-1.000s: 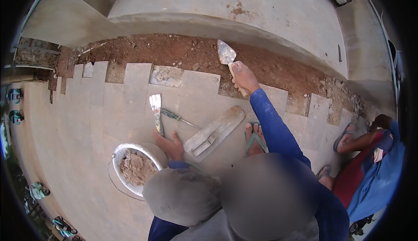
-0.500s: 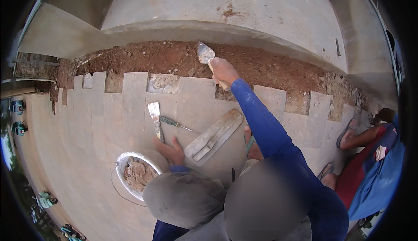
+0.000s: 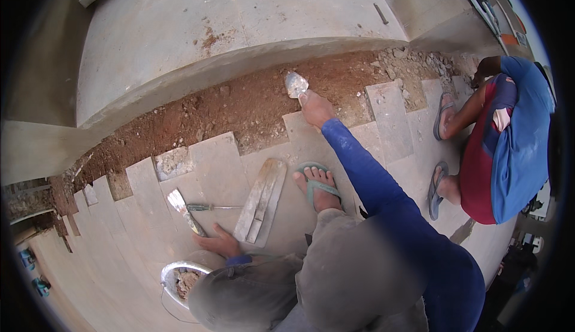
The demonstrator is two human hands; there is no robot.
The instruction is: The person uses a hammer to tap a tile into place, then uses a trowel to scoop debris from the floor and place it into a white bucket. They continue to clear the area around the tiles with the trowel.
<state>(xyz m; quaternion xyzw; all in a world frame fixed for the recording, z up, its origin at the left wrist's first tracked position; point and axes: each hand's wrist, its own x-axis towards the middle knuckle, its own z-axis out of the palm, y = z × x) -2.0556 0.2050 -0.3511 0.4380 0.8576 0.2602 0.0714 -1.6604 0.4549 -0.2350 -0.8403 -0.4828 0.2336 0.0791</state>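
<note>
My right hand (image 3: 317, 110) is closed around the handle of a small pointing trowel (image 3: 296, 84). Its mortar-smeared blade is over the strip of reddish-brown soil (image 3: 239, 99) between the pavers and the concrete ledge. Low on the paving, my left hand (image 3: 219, 243) has its fingers spread, beside the handle end of a putty knife (image 3: 187, 213) with a whitish blade. A screwdriver (image 3: 200, 207) with a dark green handle lies next to it. To its right is a long plastering float (image 3: 261, 203). A white bucket (image 3: 167, 284) of brown mortar stands by my knee.
The pavers (image 3: 215, 163) end in a stepped, uneven edge along the soil. Beyond rises a concrete ledge (image 3: 162, 80). My sandalled foot (image 3: 320, 191) stands beside the float. A co-worker (image 3: 521, 140) in blue and dark red squats at the right, near rubble (image 3: 413, 68).
The view has swung to the right, showing more of the co-worker. My right hand still grips the trowel, now farther right along the soil strip. My left hand stays beside the putty knife.
</note>
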